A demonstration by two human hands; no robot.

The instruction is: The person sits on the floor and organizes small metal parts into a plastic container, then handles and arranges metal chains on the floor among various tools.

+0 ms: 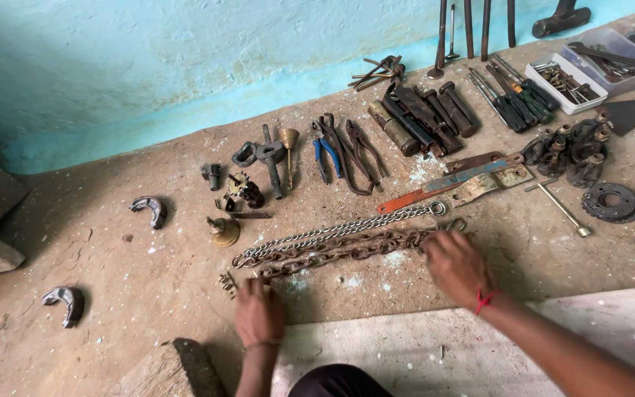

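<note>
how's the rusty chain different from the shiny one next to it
The rusty chain is brown and dull, the shiny chain silvery. The rusty chain's links look thicker and heavier, the shiny chain's finer. Both hands are on the rusty chain, the left hand at one end and the right hand at the other, while the shiny chain lies just beyond it. Both lie stretched out side by side on the dusty floor.

My left hand (258, 312) lies palm-down, fingers curled; my right hand (456, 265) reaches forward, arm outstretched, fingers bent.
</note>
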